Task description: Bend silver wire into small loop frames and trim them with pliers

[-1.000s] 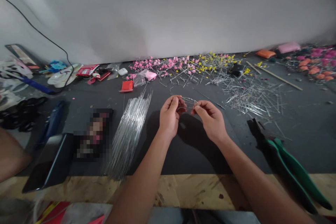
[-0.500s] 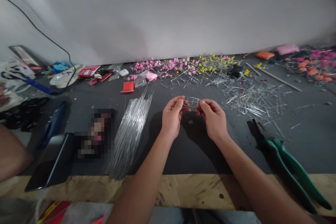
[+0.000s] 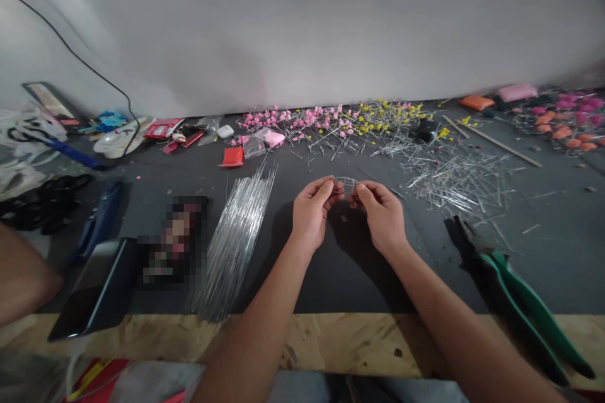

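Between my two hands is a small piece of bent silver wire (image 3: 347, 181), shaped like an open frame with crosspieces. My left hand (image 3: 312, 208) pinches its left end between thumb and fingers. The right end is pinched in my right hand (image 3: 382, 209). Both hands hover over the dark table mat, and the fingertips hide the wire's ends. Left of my left hand lies a bundle of straight wires (image 3: 239, 233). To the right of my right hand is a loose heap of short wires (image 3: 456, 179), with green-handled pliers (image 3: 520, 302) nearer me.
Wire stems with pink tips (image 3: 302, 119) and yellow tips (image 3: 392, 116) lie along the wall. A red packet (image 3: 232, 157), a phone (image 3: 89, 289) and a blue tool (image 3: 99, 220) sit leftward. Another person's arm (image 3: 26, 277) enters at left. A wooden stick (image 3: 505, 143) lies right.
My hands have drawn slightly closer together, and less of the wire piece shows between them. Both still hold it. The other person's arm at the left has shifted slightly.
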Available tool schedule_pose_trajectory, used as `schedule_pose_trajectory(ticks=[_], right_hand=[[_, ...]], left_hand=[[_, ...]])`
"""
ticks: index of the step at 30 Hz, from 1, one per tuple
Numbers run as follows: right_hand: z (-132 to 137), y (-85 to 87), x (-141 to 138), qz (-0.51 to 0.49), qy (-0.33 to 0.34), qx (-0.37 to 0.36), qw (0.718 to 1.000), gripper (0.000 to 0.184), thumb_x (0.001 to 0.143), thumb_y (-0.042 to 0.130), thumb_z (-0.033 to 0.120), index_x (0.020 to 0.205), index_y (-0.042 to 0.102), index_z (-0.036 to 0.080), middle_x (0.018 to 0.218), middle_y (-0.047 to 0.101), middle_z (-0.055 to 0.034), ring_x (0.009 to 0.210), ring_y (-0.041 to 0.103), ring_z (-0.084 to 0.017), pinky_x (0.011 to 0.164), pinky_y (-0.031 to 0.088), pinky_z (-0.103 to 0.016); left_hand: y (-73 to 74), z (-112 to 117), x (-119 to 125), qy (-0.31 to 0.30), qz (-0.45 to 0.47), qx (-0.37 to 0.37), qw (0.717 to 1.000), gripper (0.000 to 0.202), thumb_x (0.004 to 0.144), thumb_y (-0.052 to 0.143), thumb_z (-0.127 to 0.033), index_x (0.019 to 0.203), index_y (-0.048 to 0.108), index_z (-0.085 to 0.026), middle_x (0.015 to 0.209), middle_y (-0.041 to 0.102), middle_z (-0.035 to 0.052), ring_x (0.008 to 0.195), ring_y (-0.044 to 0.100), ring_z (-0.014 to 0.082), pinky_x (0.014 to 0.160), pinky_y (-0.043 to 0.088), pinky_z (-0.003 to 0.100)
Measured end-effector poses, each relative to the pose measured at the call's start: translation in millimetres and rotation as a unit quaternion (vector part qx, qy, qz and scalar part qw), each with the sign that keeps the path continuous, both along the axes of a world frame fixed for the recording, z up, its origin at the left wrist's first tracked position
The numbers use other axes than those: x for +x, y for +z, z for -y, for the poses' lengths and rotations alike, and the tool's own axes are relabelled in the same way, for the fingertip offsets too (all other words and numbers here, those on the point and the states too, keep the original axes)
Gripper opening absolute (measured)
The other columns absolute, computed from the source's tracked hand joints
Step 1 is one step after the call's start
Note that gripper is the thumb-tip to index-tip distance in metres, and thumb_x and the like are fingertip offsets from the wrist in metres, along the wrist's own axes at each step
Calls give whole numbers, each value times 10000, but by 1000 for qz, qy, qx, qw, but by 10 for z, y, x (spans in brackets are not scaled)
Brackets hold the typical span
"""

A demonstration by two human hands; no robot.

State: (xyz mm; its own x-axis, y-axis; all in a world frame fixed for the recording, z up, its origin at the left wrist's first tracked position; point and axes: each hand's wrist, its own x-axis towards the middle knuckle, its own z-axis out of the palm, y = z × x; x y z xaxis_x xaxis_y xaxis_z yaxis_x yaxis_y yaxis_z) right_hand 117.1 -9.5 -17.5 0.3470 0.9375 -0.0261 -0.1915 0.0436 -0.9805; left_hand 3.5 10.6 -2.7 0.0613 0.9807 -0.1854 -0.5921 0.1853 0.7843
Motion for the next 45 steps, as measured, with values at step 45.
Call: schedule_pose_trajectory(ticks=[45], right_hand=[[-14, -5, -17, -57, 14, 0, 998, 159, 722, 615, 342, 797, 616, 202, 742, 628, -8, 677, 593, -152, 633, 488, -299]], left_hand=[[16, -8, -9, 21, -10, 10, 1000, 201, 663, 698, -221, 839, 663, -131, 777, 681, 43, 704, 625, 118, 747, 480, 291]])
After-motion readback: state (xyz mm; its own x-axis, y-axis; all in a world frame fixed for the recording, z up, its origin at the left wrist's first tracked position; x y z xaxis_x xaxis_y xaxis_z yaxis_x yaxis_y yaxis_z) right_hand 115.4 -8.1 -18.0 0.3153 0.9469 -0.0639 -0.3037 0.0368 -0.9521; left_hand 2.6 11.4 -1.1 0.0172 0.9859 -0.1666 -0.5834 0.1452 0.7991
